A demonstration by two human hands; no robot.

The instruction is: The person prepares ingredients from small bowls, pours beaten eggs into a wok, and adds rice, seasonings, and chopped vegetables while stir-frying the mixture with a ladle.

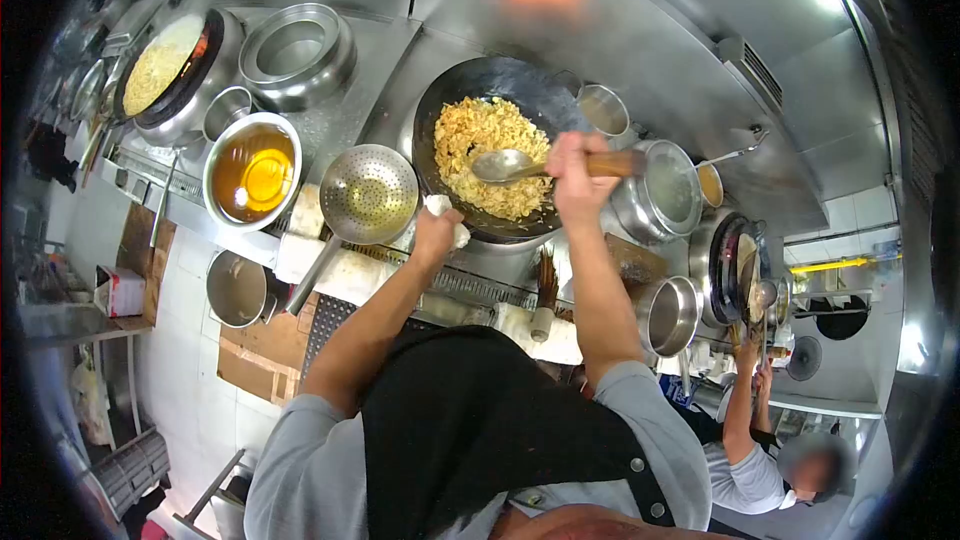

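A large black wok (540, 100) holds a heap of yellow-brown food pieces (485, 130). My left hand (435, 232) is closed on a white cloth (438, 205) at the wok's near left rim. My right hand (578, 178) is wrapped round the wooden handle of a ladle (505, 166), whose metal bowl rests on the food. Just left of the wok lies a perforated strainer (369, 194), its handle pointing toward the front edge. Beyond it stands a white-rimmed bowl of amber liquid (252, 172).
Lidded and open metal pots (662, 190) stand right of the wok, with a steel pot (668, 315) nearer me. A bamboo brush (545, 305) lies at the front edge. At the far left is another wok (163, 65). A co-worker (750, 470) works at the lower right.
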